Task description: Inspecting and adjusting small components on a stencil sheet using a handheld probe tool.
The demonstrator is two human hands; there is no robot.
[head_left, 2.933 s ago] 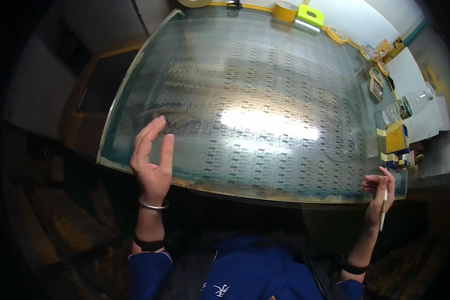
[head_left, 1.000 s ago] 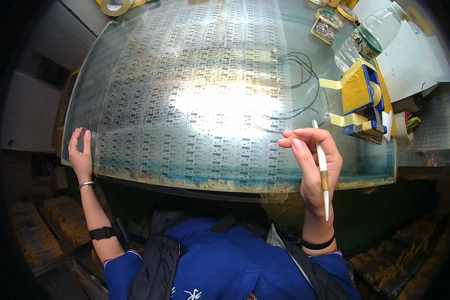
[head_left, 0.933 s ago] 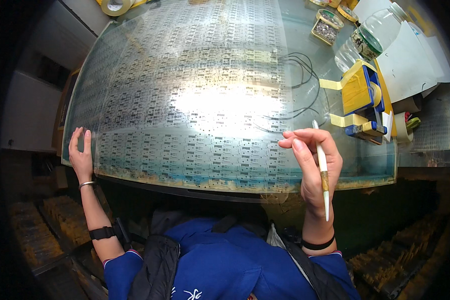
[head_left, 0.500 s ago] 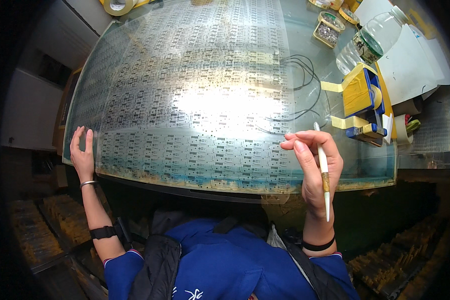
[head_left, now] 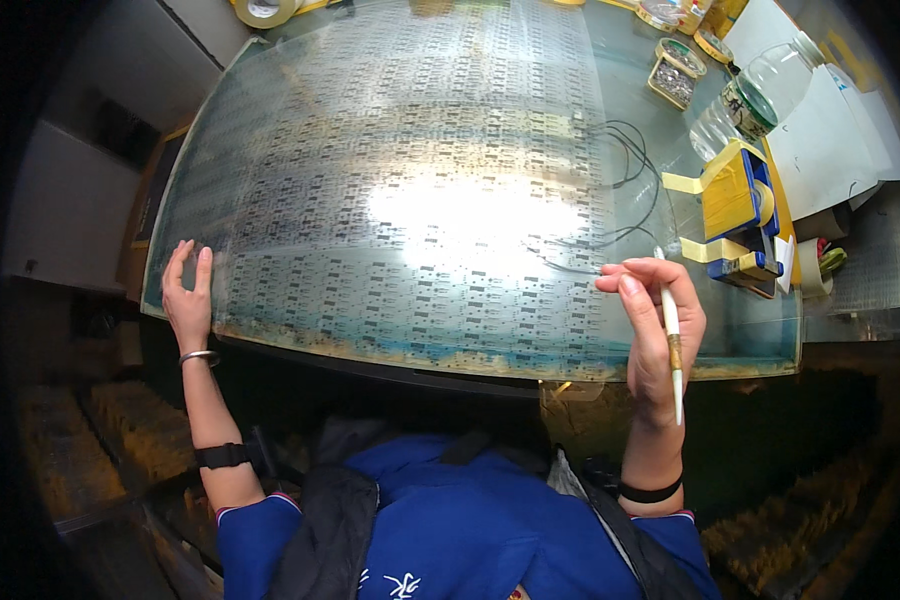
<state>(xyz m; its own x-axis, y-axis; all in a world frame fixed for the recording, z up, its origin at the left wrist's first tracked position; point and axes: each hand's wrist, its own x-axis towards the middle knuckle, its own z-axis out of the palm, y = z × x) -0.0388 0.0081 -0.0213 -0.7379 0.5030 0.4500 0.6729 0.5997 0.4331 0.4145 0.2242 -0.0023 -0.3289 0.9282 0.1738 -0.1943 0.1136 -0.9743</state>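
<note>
A transparent film [head_left: 390, 300] printed with rows of small dark circuit patterns lies over the glass table top. At its left side my left hand [head_left: 187, 300] rests by the table edge, thumb and fingers apart, holding nothing I can see. My right hand [head_left: 662, 335] is over the film's near right corner. Tucked between its fingers is a slim white pen-like tool [head_left: 673, 335] with a brownish band, slanting toward me. The thumb and index finger of that hand come close together near the film's right edge; whether they pinch the film is unclear.
A blue tape dispenser [head_left: 740, 200] with yellow tape stands at right, near a clear plastic bottle [head_left: 755, 100] and a small box of metallic bits [head_left: 673, 80]. Thin black cables [head_left: 642, 190] curl beside the film. Bright glare covers the film's middle. A tape roll [head_left: 267, 8] sits far left.
The whole view has shifted, so table and hands appear slightly further right. Both hands keep nearly the same pose, and the white tool stays in my right hand.
</note>
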